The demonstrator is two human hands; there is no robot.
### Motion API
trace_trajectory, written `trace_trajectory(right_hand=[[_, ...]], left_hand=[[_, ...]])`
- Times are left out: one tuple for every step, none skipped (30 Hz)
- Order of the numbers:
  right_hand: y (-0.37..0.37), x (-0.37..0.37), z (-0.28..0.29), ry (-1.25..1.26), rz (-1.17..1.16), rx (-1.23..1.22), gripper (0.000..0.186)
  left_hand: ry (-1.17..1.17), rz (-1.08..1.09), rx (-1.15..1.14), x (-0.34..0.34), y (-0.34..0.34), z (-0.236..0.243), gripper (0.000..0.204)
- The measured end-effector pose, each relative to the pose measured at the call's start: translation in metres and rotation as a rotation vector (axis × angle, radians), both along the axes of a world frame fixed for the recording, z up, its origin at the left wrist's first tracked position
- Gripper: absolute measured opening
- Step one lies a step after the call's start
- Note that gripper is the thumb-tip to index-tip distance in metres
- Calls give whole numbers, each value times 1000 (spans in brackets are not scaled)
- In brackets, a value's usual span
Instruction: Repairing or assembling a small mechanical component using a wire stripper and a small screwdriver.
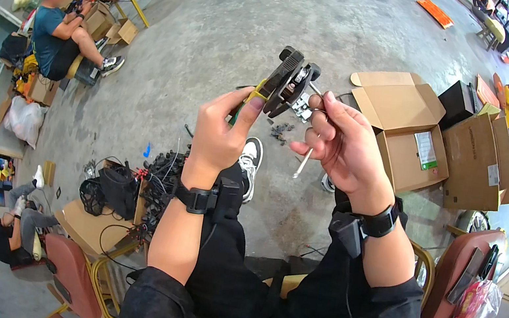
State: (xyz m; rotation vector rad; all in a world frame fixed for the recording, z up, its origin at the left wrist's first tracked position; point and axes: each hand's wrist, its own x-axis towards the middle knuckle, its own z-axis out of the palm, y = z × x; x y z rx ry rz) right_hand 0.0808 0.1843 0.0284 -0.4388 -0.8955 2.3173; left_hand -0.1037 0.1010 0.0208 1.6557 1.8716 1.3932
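Observation:
My left hand (224, 129) is closed round the lower end of a black mechanical part (286, 77) with a ribbed pad and a round metal centre. A yellow-and-green piece (257, 93) shows between thumb and part; I cannot tell whether it belongs to it. In my right hand (347, 144), the fingers are closed on a thin silver metal rod (303, 165), whose lower end sticks out below them. Its upper end points toward the part's right side; contact is unclear. A small silver bracket (302, 108) shows between the hands. Small dark pieces (282, 132) lie on the floor beyond.
At right stand an open cardboard box (405, 153) and a taller carton (477, 161). Tangled black cables (162, 174) and a black bag (117, 187) lie at left. Chairs (73, 273) flank me. One person (55, 27) sits far left, another (0, 232) lower left.

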Motion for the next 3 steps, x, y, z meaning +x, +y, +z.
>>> trace_trajectory(right_hand=[[2, 1, -1, 158, 93, -211, 33], [2, 1, 0, 163, 101, -215, 35], [3, 1, -2, 166, 102, -226, 34]], left_hand=[[36, 27, 53, -1, 1, -2, 38], [71, 54, 106, -2, 2, -4, 35], [52, 60, 103, -4, 3, -7, 37]])
